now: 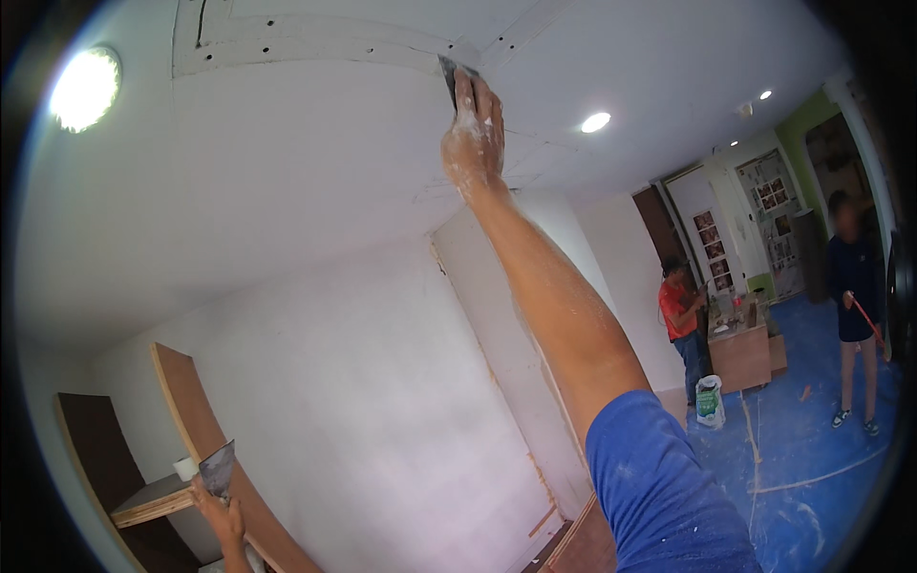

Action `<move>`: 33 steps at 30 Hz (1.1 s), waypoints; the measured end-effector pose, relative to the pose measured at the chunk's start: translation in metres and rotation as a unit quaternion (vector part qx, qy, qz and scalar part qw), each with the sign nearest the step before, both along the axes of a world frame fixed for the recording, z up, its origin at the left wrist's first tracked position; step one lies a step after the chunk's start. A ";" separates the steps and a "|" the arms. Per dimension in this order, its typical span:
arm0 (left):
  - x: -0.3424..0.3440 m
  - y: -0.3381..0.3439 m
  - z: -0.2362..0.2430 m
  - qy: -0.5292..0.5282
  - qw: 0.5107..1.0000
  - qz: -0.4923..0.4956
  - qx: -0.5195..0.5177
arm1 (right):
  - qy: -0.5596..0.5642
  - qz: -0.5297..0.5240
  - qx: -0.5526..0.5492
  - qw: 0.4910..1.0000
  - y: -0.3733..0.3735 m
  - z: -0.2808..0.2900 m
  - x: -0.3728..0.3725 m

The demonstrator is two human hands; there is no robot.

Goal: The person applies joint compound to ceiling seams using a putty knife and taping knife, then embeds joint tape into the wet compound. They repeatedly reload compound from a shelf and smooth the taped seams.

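Note:
Raised to the white ceiling (287,153), my right hand (473,134), dusted white, grips a scraper (448,78) at a taped seam (334,50) dotted with dark screw heads. Its fingers lie along the blade, whose edge meets the seam. At the lower left, my left hand (223,511) holds a grey putty knife (218,468) upright, beside a wooden plank (177,382) and a shelf (148,501) with a small white container (186,468) on it.
At the right, a person in a red shirt (678,306) stands by a cluttered wooden cabinet (738,355) with a white bag (710,401). Another person in dark clothes (850,277) holds a red stick. Blue sheeting (802,449) covers the floor. Ceiling lights (595,122) glow.

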State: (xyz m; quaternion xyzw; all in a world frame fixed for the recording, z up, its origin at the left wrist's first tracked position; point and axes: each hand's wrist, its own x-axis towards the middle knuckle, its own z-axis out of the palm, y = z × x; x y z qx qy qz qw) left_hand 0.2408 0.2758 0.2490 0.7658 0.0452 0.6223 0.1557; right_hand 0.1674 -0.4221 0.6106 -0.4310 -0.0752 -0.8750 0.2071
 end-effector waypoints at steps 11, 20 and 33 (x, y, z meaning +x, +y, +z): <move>0.003 -0.023 0.006 0.020 0.999 -0.010 -0.029 | 0.005 -0.022 0.014 1.000 0.071 0.051 0.026; -0.018 -0.011 0.006 0.000 1.000 -0.003 0.001 | -0.072 -0.062 -0.054 0.994 0.091 0.005 -0.036; 0.006 -0.012 0.001 -0.012 0.999 -0.035 -0.005 | -0.027 -0.024 -0.072 0.997 0.156 0.048 -0.011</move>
